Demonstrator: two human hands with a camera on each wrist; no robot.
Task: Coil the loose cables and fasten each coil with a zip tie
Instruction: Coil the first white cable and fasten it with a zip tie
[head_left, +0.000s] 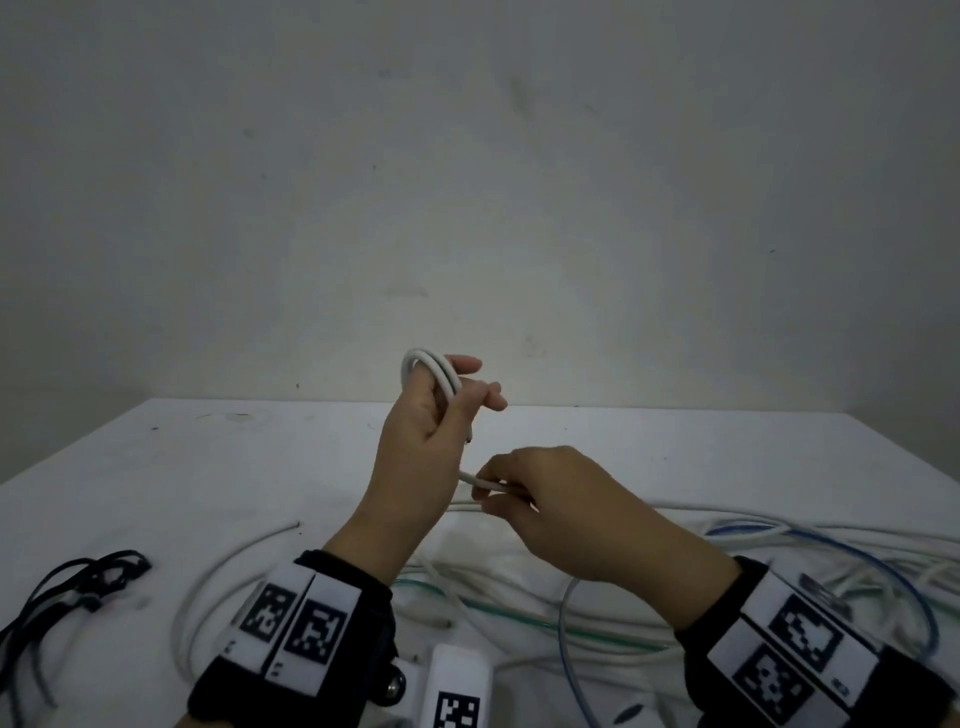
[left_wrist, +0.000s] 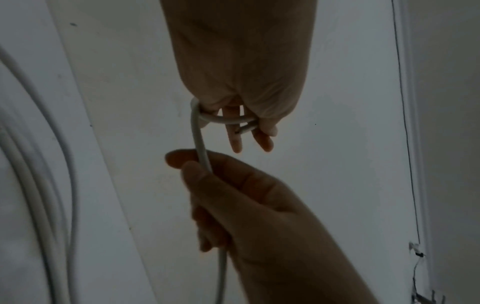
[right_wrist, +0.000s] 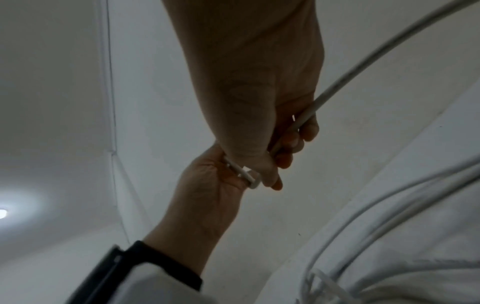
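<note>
My left hand (head_left: 441, 410) is raised above the white table (head_left: 182, 467), with a small loop of white cable (head_left: 423, 361) wound round its fingers. In the left wrist view the loop (left_wrist: 223, 119) crosses the left fingers (left_wrist: 235, 142) and the cut cable end (left_wrist: 245, 130) sticks out beside them. Just below and to the right, my right hand (head_left: 498, 493) pinches the same cable (left_wrist: 200, 144) a short way down. The right wrist view shows the cable (right_wrist: 345, 78) running through the right hand's curled fingers (right_wrist: 293, 142) up to the left hand (right_wrist: 207, 195).
A pile of loose white, blue and green cables (head_left: 649, 597) lies on the table under my forearms. A bunch of black zip ties (head_left: 78, 587) lies at the left front. A white device with a marker (head_left: 460, 686) sits at the near edge. A bare wall stands behind.
</note>
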